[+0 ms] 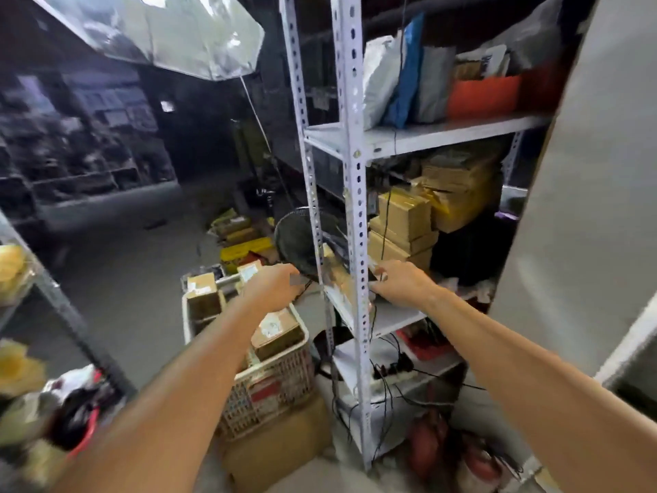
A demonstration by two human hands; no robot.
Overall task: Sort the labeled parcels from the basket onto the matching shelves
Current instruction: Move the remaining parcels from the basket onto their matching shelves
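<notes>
Glossy plastic-wrapped parcel [337,283], brownish inside, between left hand [273,284], right hand [401,283].

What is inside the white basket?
Several brown parcels with white labels lie in the basket. The left arm covers the middle, so whatever lies beneath it cannot be seen.

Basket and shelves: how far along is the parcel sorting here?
Done: cardboard boxes and mailers already sit on the shelves. In hand: the right hand holds a flat parcel at a shelf edge, left hand near it, grip blurred. Left: several boxed parcels lie in the basket.
</notes>
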